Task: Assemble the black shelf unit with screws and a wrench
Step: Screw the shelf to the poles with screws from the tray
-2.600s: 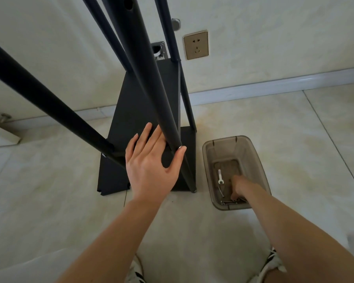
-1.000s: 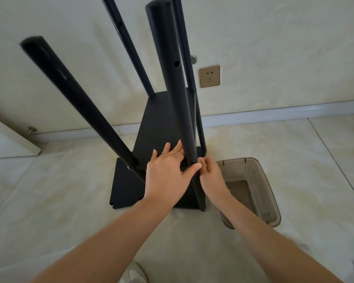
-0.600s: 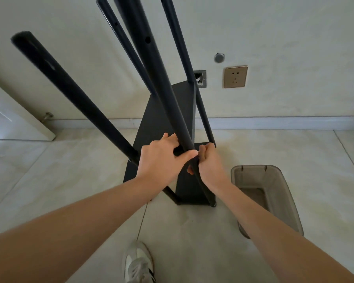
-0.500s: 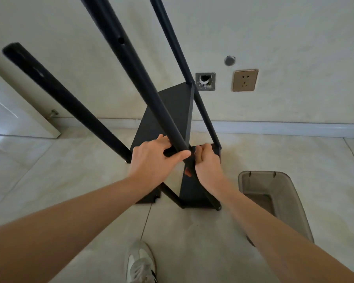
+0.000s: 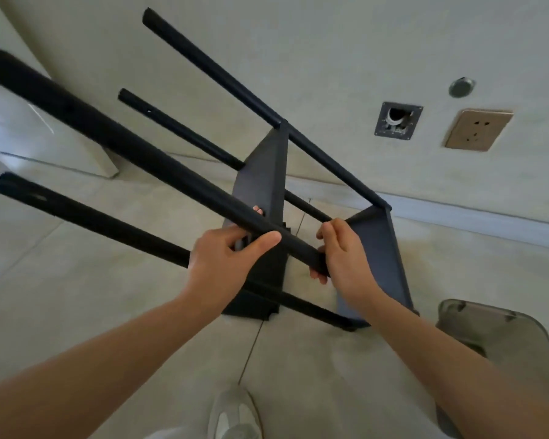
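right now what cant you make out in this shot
Head view only:
- Right hand: what it pinches, if anything, is hidden by its fingers and the nearest black pole.
- Plastic bin: cut by the right edge, contents unseen.
- Pole tips at left: blurred.

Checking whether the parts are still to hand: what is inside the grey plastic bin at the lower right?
Inside the grey bin only its translucent walls and a dark patch of floor show. The right forearm and the frame edge cover the rest; no wrench or screws are visible.
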